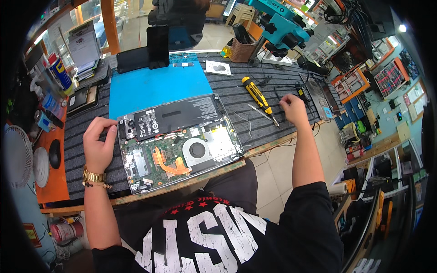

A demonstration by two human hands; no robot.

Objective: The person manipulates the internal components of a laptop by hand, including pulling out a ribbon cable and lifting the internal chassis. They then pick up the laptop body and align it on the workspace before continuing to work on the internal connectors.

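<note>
A laptop with its bottom cover off [182, 157] lies before me, baring a black battery [175, 116], a round fan [197, 149], a copper heat pipe [170, 168] and a green circuit board. At its upper left edge rests my left hand [99, 139], fingers loosely bent against the corner, thumb apart. To the right, my right hand [293, 109] hovers over the grey ribbed mat [268, 129], its fingertips drawn together near a thin dark item; what they pinch is too small to tell. Between that hand and the laptop lies a yellow-and-black screwdriver [257, 94], beside pale tweezers [260, 111].
Behind the laptop spreads a blue mat [157, 84] with a dark phone-like slab [158, 47] standing on it. A teal microscope [284, 29] overhangs the back right. A wicker basket [242, 50] stands nearby. Left are a spray can [59, 70] and a black mouse [54, 154].
</note>
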